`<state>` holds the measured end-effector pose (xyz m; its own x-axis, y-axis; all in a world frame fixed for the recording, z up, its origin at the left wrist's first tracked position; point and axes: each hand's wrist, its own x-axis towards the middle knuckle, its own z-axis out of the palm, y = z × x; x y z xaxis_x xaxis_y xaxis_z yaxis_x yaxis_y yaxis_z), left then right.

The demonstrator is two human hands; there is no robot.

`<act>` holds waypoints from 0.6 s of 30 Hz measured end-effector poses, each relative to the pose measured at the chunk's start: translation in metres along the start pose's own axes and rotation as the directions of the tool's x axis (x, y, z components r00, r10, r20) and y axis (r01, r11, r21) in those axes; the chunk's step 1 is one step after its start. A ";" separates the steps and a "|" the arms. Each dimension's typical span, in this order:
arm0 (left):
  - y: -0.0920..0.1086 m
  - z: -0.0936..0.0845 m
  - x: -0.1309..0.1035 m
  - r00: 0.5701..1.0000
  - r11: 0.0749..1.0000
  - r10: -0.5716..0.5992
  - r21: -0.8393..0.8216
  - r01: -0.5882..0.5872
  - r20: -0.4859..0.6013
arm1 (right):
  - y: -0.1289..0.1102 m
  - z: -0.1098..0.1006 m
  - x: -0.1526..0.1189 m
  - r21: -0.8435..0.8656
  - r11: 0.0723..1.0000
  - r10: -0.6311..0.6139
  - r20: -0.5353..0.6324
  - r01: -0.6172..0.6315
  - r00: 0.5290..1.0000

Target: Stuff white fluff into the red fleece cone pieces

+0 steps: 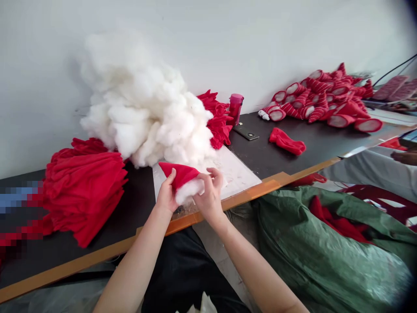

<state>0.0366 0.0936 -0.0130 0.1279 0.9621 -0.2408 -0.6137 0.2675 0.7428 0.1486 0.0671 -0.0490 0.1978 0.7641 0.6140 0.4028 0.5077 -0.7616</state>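
Observation:
My left hand (167,194) grips a small red felt cone (181,174) from the left side. White stuffing (190,189) bulges from the cone's open end. My right hand (210,195) pinches that white stuffing at the opening, fingers pressed into it. Both hands hover just above the near edge of the dark table (137,204), over a white sheet (236,174). A big heap of white fibre filling (143,104) rises right behind the hands.
A pile of flat red felt pieces (83,184) lies at left, more red pieces (218,117) behind the filling. A pink bottle (235,108), a phone (246,132), a red piece (287,142), stuffed cones (329,100) at far right. A green sack (325,252) sits below the table.

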 end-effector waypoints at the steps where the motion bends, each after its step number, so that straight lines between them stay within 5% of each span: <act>1: 0.000 -0.001 -0.001 1.000 1.000 -0.013 0.007 0.013 0.020 | 0.000 0.000 0.002 0.067 0.996 0.054 0.007 -0.055 0.999; 5: -0.007 -0.007 -0.004 0.997 0.995 0.035 0.093 -0.042 0.076 | 0.002 -0.001 0.015 0.283 0.921 0.224 0.180 -0.268 0.958; 8: -0.014 -0.021 -0.008 0.967 0.946 0.255 0.204 -0.252 0.017 | 0.004 -0.003 0.022 0.282 0.919 0.226 0.191 -0.274 0.955; 11: -0.014 -0.032 -0.014 0.915 0.841 0.388 0.364 -0.401 0.110 | 0.006 -0.004 0.022 0.298 0.922 0.181 0.235 -0.248 0.955; 15: -0.007 -0.033 -0.019 0.849 0.608 0.503 0.631 -0.481 0.162 | 0.008 0.001 0.018 0.248 0.956 0.084 0.278 -0.155 0.957; 18: -0.007 -0.031 -0.018 0.716 0.333 0.685 0.816 -0.472 0.134 | 0.013 0.010 0.017 0.086 0.989 0.111 0.099 -0.119 0.989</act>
<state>0.0143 0.0726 -0.0336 -0.2245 0.8789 0.4209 0.3715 -0.3221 0.8708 0.1486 0.0912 -0.0505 0.1520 0.8512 0.5024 0.2976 0.4453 -0.8445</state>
